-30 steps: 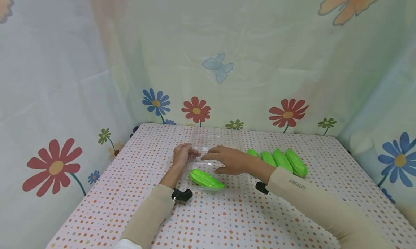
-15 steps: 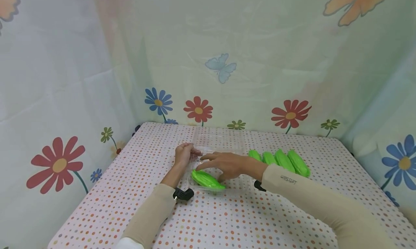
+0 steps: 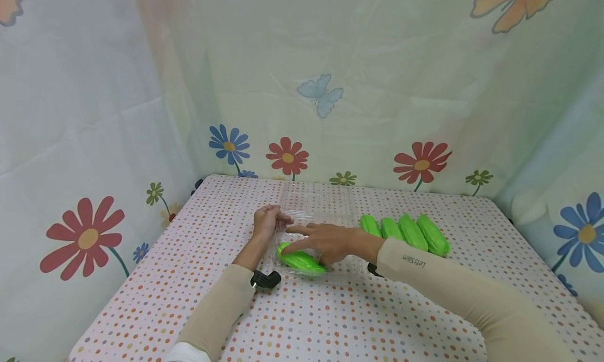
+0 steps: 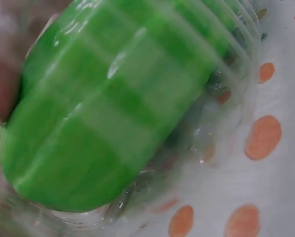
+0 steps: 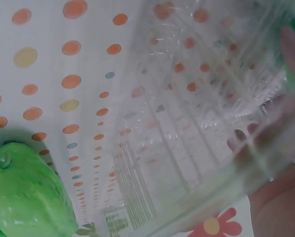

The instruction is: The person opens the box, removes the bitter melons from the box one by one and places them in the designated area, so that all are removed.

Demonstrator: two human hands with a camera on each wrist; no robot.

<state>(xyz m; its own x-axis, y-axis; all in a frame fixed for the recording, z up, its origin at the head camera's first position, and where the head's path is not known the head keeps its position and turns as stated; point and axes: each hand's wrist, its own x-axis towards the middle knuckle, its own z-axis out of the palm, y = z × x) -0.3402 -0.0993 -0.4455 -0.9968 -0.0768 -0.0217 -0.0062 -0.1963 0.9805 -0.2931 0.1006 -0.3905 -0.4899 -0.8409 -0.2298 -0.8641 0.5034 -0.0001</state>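
Observation:
A glossy green ridged gourd [image 3: 302, 261] lies slantwise in the near half of a clear plastic box [image 5: 172, 143]. My right hand [image 3: 330, 241] reaches over the box from the right and grips this gourd, fingers toward one end and thumb toward the other. At the box's left side, my left hand [image 3: 266, 221] holds the rim with curled fingers close to the hinge. Through the clear wall in the left wrist view, the rounded end of the gourd [image 4: 98, 123] fills the picture, with fingertips [image 4: 3, 89] against it.
Behind, the box's open lid [image 3: 317, 198] lies back toward the curtain. Several more green gourds [image 3: 412, 232] lie in a row right of the box, partly behind the right forearm. A dotted cloth covers the table [image 3: 302, 320]; flowered curtains [image 3: 349, 131] enclose its back and sides.
My right hand has come down and toward me from above the box onto the gourd, its fingers now around it. The left hand stays at the box's rim.

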